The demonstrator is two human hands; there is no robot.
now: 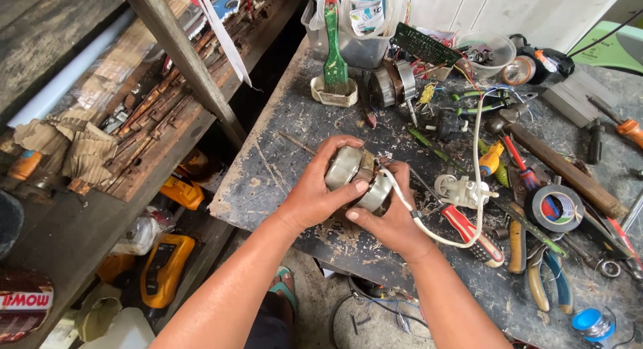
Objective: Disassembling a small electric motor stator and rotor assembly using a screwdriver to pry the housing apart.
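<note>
Left hand (320, 188) and right hand (390, 218) both clasp small electric motor (355, 177) over cluttered workbench (268, 161).

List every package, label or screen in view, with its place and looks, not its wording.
Clear plastic tub with white-and-blue label: bench's far edge, behind green brush.
Round dark red tin with white lettering: bottom left corner, low shelf.
Yellow handheld meter with dark screen: under the bench, left of the arms.

Red-and-white label (23, 301) on dark can lower left, white-blue packet (366, 11) inside clear tub top centre
</note>
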